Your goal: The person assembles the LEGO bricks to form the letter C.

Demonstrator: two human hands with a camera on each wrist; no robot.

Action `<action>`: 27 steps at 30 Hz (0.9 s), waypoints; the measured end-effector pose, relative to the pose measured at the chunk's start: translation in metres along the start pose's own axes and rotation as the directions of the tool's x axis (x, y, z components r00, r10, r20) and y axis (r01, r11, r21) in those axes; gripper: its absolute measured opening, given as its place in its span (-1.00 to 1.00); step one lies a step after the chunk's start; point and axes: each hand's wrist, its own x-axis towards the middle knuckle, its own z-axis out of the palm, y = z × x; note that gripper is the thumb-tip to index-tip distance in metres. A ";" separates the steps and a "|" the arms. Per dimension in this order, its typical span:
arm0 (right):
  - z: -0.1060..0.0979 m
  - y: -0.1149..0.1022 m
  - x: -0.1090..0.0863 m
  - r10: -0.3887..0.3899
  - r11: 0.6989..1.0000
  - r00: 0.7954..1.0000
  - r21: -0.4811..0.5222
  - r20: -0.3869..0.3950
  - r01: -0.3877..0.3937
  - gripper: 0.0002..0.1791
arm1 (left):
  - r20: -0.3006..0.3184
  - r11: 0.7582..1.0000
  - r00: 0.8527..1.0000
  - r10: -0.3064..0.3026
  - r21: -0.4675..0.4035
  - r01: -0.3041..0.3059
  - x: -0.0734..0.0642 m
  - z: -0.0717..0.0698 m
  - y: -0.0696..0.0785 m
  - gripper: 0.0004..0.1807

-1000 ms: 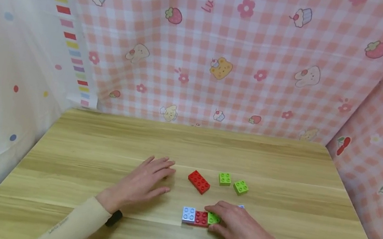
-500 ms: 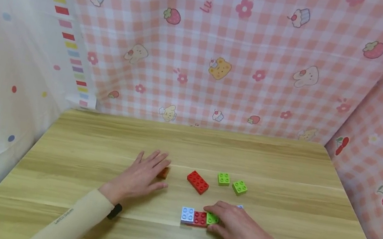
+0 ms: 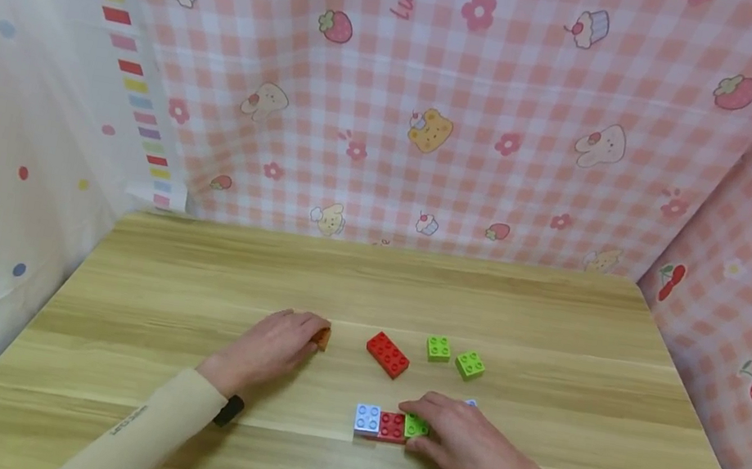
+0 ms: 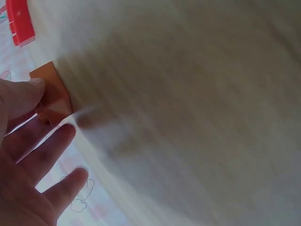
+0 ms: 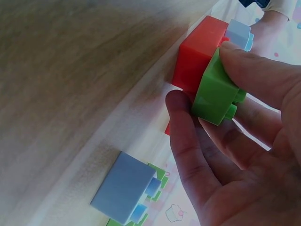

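Observation:
My left hand [image 3: 267, 347] pinches an orange-brown toy brick [image 3: 323, 338] on the table. In the left wrist view its thumb lies across the brick [image 4: 57, 96], while two other fingers stay extended. My right hand [image 3: 481, 453] grips a small green toy brick [image 5: 214, 92] between thumb and fingers. That green brick sits on the right part of a longer red brick [image 5: 197, 49], and a light blue brick [image 3: 368, 417] is on its left end. Red studs show between the two. The right hand hides part of the green brick in the head view.
Beyond the assembly, a loose red brick [image 3: 388, 354] and two green bricks, one left [image 3: 438, 349] and one right [image 3: 470, 365], lie on the wooden table [image 3: 192, 262]. A loose blue brick [image 5: 124, 188] is mostly hidden behind the right hand in the head view. Patterned cloth [image 3: 368, 100] hangs behind.
My left hand first drew back to the left, uncovering the orange-brown brick, then its fingers curled and took hold of it. The right hand stays on the green brick.

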 end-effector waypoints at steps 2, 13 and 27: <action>0.000 0.000 0.000 0.000 1.000 1.000 -0.002 0.000 0.000 -0.53 | -0.015 1.000 1.000 0.010 -0.011 -0.010 -0.001 0.000 0.000 -0.76; -0.001 -0.002 -0.001 0.001 1.000 1.000 -0.001 -0.008 -0.001 -0.53 | -0.012 0.984 0.998 -0.055 -0.168 0.053 -0.010 -0.001 0.004 -0.65; 0.000 0.001 0.001 -0.018 1.000 1.000 0.016 -0.012 0.018 -0.53 | -0.058 0.947 0.994 -0.088 -0.315 0.066 -0.016 -0.011 0.021 -0.62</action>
